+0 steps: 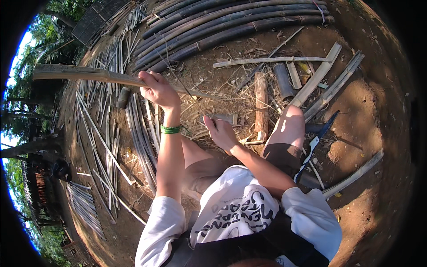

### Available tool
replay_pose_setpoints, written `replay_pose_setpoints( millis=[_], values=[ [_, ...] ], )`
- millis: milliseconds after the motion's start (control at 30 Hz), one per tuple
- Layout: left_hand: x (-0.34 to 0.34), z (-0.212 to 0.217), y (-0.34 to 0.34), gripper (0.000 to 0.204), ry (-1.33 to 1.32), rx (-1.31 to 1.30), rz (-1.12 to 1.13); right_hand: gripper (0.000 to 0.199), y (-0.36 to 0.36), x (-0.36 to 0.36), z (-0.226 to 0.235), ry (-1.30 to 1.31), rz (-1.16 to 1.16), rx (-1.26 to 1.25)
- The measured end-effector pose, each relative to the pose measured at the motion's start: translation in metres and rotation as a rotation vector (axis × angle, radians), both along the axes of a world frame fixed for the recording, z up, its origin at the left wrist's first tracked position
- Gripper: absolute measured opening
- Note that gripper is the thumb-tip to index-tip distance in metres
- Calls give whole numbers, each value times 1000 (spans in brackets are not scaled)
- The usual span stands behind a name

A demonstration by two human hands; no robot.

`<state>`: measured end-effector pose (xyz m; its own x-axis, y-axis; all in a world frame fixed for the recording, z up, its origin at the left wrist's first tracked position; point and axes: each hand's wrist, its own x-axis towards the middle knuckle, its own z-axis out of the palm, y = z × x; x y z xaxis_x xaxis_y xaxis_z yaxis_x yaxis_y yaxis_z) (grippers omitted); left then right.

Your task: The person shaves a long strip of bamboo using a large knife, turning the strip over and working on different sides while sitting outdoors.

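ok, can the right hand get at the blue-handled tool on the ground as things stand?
Probably yes, after letting go. The right hand is closed on a blade-like tool. The blue-handled tool lies in the open just outside the right knee, with nothing on top of it.

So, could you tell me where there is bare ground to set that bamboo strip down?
Bare dirt lies right of the knife, past the flat slats. Crowded: split strips under the left hand, litter ahead of the right hand.

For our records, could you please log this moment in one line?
left hand: grips bamboo strip | right hand: holds blade | bamboo poles beyond
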<state>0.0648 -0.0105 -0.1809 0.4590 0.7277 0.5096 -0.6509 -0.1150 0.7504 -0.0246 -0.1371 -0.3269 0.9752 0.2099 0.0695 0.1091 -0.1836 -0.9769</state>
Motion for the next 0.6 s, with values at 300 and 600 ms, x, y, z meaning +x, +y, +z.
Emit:
replay_pose_setpoints(
  millis=[300, 600],
  values=[
    [-8, -11, 1, 50, -16, -9, 94, 61, 26, 2, -68, -22, -109, -206],
    [-11, -12, 7, 48, 17, 27, 154, 38, 20, -8, -66, -321, -103, -326]
  ],
)
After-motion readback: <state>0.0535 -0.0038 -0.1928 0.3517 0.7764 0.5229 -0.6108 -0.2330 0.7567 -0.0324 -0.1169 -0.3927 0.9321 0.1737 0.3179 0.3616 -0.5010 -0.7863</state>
